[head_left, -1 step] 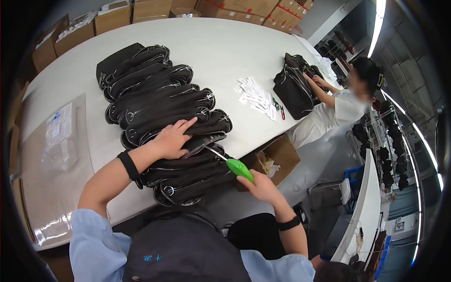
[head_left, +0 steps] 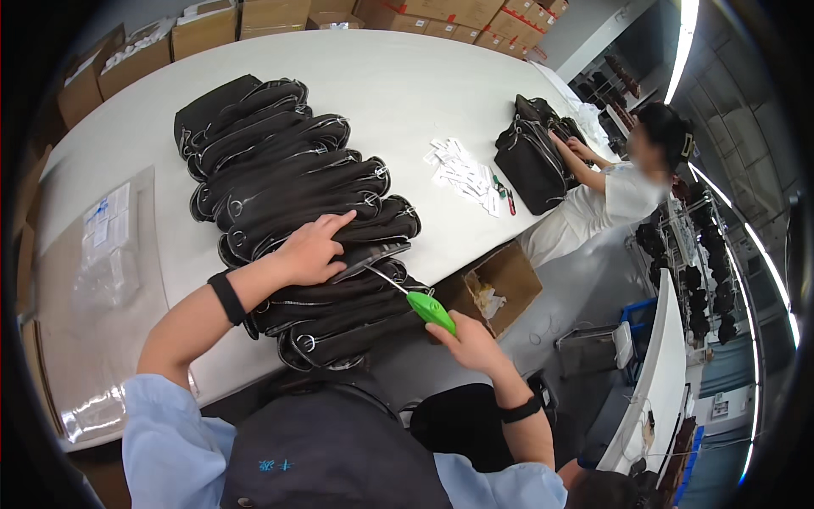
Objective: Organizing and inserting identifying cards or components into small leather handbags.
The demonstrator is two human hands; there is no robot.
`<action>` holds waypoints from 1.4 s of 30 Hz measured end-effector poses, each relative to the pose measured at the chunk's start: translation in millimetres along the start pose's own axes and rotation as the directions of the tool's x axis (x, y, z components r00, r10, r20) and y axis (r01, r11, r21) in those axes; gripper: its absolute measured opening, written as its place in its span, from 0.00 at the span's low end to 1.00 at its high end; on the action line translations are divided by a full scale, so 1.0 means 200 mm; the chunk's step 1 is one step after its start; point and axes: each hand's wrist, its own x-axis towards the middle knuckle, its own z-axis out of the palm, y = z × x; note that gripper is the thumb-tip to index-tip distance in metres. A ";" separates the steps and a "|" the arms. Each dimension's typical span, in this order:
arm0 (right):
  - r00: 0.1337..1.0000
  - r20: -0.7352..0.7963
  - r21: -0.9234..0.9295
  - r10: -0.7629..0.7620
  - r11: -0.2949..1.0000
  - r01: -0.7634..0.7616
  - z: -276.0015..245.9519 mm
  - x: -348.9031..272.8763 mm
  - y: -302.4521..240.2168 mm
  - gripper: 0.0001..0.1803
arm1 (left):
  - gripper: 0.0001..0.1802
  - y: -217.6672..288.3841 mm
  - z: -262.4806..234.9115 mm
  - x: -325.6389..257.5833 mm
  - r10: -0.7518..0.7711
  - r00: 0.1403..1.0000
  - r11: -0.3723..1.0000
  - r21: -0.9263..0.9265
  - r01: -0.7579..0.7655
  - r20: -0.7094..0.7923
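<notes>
Near table edge, black bag point(head_left: 339, 254) in overlapped row is pressed flat under spread left hand point(head_left: 309, 250); green-handled tool point(head_left: 428, 310) is gripped by right hand point(head_left: 471, 343), thin tip aimed up-left toward left fingers.

Roughly ten black bags point(head_left: 288, 195) are sitting stacked in an overlapping row down the white table point(head_left: 407, 93), though the exact number's hard to pin down. One more black bag point(head_left: 534, 161) is lying at the table's right edge. One green-handled tool point(head_left: 428, 310) is showing, two people are working, and one open cardboard box point(head_left: 500, 284) is sitting below the table's edge.
</notes>
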 end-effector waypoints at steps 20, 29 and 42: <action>0.987 0.006 -0.307 -0.163 0.939 0.157 0.15 -0.14 -0.19 0.27 | 0.54 0.14 -0.12 -0.36 -0.075 0.991 0.923 0.385 0.027 0.111; 0.978 -0.016 -0.153 -0.209 0.967 0.204 0.24 -0.18 -0.16 0.26 | 0.52 0.14 -0.09 -0.37 -0.103 0.992 0.932 0.355 0.071 0.071; 0.975 -0.219 0.086 -0.034 0.995 0.054 0.26 -0.26 0.02 0.23 | 0.21 0.21 -0.03 -0.44 0.090 0.996 0.993 0.073 -0.089 -0.013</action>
